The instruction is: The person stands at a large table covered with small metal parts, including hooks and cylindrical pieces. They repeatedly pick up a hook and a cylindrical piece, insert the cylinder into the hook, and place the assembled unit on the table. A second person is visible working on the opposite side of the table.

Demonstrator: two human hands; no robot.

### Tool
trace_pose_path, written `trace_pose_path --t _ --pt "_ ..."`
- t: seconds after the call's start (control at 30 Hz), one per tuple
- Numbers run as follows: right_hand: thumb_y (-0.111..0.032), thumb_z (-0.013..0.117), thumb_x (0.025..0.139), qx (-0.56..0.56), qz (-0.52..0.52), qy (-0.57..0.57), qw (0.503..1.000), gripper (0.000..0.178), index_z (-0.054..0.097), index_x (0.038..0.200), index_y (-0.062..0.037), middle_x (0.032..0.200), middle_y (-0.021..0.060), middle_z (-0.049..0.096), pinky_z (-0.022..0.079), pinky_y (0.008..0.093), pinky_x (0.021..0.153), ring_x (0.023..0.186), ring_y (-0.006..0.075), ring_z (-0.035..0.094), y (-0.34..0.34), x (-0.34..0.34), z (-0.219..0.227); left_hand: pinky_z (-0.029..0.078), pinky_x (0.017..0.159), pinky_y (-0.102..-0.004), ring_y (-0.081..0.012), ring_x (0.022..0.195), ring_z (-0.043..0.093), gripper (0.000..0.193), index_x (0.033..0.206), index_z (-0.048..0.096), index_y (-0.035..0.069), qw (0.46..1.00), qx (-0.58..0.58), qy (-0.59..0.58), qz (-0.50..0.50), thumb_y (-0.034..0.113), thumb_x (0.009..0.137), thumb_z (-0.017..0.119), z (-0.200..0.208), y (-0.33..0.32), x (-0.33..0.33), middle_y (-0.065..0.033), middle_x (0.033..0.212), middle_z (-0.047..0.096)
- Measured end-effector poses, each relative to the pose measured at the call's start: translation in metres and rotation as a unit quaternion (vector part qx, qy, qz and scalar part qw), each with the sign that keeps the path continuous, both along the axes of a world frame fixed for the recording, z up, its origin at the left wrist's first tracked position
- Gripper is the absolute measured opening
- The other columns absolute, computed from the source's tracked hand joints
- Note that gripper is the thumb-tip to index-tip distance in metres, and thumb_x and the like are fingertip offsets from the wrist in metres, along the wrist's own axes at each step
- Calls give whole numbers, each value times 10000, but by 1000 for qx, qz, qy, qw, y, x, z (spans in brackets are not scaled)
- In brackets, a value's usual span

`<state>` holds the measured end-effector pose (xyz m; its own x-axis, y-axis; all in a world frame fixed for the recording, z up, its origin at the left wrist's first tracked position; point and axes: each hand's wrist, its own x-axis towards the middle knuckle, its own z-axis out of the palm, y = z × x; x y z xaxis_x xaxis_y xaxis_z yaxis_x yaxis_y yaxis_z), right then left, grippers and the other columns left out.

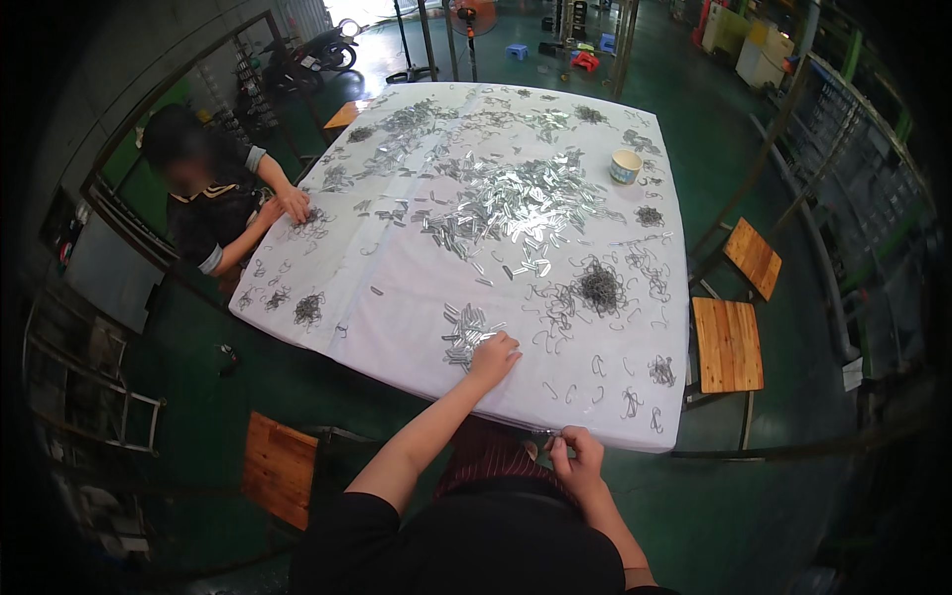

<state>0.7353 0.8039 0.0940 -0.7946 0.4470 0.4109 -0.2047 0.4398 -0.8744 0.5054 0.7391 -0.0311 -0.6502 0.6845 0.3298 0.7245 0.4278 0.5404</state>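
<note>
Over the near part of the white-covered table, my left hand (pixel 495 359) rests with its fingers curled together. It is at the right side of a small pile of flat silver metal strips (pixel 464 335). Whatever its fingertips hold, if anything, is hidden. At the table's near edge, my right hand (pixel 578 460) pinches a small shiny metal piece (pixel 547 432) between thumb and fingers; its exact shape is too small to tell. Right of my left hand lie loose bent wire hooks (pixel 551 391) and a dense heap of wire hooks (pixel 603 286).
A large heap of silver strips (pixel 526 198) covers the middle of the table (pixel 397 268). A paper cup (pixel 625 169) stands far right. On the left, another person (pixel 213 198) handles hooks. Wooden stools (pixel 728 344) stand at the right, another stool (pixel 280 468) near left.
</note>
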Motion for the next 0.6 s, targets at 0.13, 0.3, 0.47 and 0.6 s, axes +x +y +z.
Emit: trace_pose_path --t 0.13,0.3,0.47,0.6 --pt "5 546 747 1 -9 -5 1000 79 490 797 -18 612 82 584 454 258 498 529 180 589 2 1 0 459 628 -367 -270 708 552 164 792 605 78 991 35 117 56 179 676 662 8 -6 -8 -56 800 518" --pt "2 550 748 -10 -13 -10 1000 73 495 792 -19 611 79 583 452 256 499 529 171 587 1 2 -3 446 651 -375 -304 713 539 124 789 619 48 995 -71 48 51 121 690 630 -6 -7 -26 -112 774 534" --pt "3 554 745 -7 -33 7 999 66 499 774 -18 601 73 577 453 249 505 529 156 586 2 1 -10 450 649 -379 -303 716 543 107 779 623 41 999 -21 -14 44 75 678 620 -10 -8 -33 -127 734 529" --pt "21 498 787 -13 -28 21 999 46 455 775 10 605 66 532 442 219 500 526 96 535 1 -1 -8 456 632 -369 -267 720 548 153 782 621 48 996 20 62 62 106 646 658 10 -15 -27 -104 732 521"
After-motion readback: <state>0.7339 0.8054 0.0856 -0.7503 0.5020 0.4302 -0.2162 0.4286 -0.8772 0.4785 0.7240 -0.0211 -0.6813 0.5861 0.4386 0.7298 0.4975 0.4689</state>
